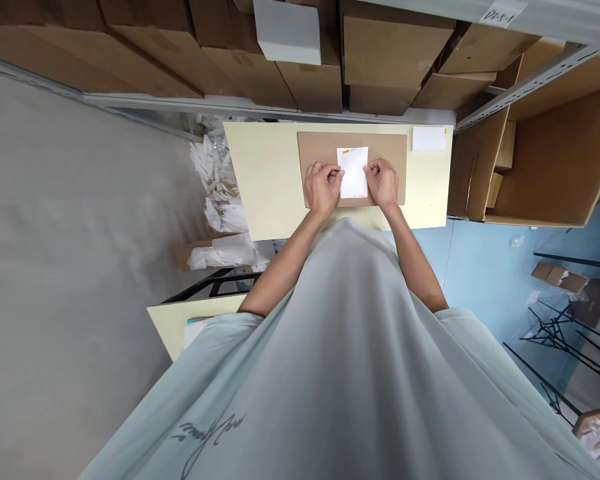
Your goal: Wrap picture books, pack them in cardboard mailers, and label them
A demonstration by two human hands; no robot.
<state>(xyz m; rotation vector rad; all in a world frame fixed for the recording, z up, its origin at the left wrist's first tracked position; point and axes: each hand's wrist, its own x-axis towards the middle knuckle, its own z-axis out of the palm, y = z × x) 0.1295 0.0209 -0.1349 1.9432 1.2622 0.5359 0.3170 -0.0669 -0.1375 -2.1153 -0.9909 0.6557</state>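
Note:
A white sheet of paper (354, 170) lies on a flat brown cardboard piece (387, 150), which rests on a pale yellow table (265, 180). My left hand (323, 188) pinches the sheet's left edge. My right hand (383, 183) grips its right edge. Both hands have curled fingers and rest on the cardboard. A small yellow mark shows at the sheet's top left corner.
A stack of white slips (429, 139) sits at the table's far right corner. Brown boxes (395, 53) fill the shelf behind. A large open carton (555, 160) stands to the right. White crumpled paper scraps (220, 200) pile up left of the table.

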